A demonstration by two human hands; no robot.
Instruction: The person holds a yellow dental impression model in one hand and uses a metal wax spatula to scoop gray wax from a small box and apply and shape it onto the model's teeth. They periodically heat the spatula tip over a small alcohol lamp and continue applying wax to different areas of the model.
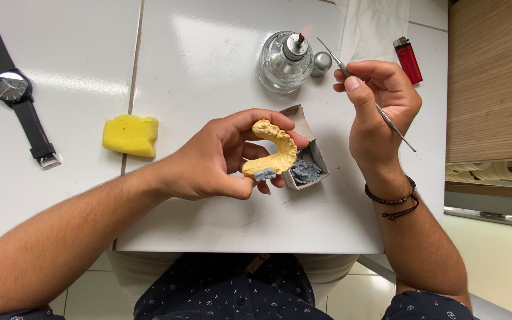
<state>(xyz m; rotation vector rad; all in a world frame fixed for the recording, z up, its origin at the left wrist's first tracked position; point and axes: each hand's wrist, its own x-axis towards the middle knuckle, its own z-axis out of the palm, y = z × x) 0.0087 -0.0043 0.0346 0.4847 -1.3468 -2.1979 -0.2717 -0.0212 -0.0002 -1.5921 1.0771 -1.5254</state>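
My left hand (217, 157) holds a yellow horseshoe-shaped dental cast (277, 151) above the white table, with a small grey wax piece (264, 174) on its near end. My right hand (380, 109) grips a thin metal instrument (386, 115) like a pen. The instrument's tip (321, 42) points toward the flame of a glass spirit lamp (284, 62) at the back. A small open cardboard box (305, 155) with grey wax in it lies just right of the cast.
A yellow sponge (130, 135) lies at the left, and a black wristwatch (14, 89) farther left. A red lighter (408, 59) and a white tissue (374, 26) are behind my right hand. A metal lamp cap (321, 63) stands beside the lamp. A wooden cabinet (493, 77) rises at the right.
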